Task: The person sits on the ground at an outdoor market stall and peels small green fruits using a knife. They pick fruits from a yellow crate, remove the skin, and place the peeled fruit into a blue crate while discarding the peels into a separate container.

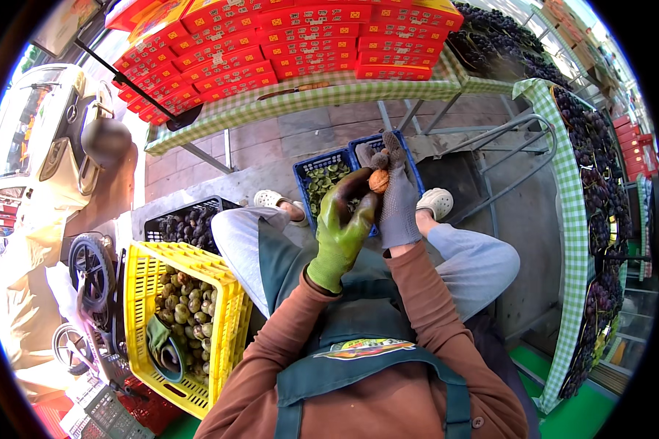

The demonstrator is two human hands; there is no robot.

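Observation:
A tan walnut [379, 181] in its shell sits between my two gloved hands. My left hand [340, 225], in a green glove with darkly stained fingers, pinches it with thumb and fingers. Against its other side lies my right hand [400, 211] in a grey dotted glove, fingers partly curled; whether these also grip something is hard to tell. Below my hands stand two blue plastic baskets. Green husk pieces [328, 178] fill the left basket [302, 164]; my hands largely cover the right basket [412, 159].
On my left, a yellow crate [228, 291] holds several husk-covered walnuts [189, 307], a bowl [173, 367] and a green cloth [158, 335]. Dark fruit fills a black crate [192, 228]. Red boxes [313, 44] and a wooden-handled knife [296, 89] rest on the checked table ahead. Grapes [598, 192] line the right.

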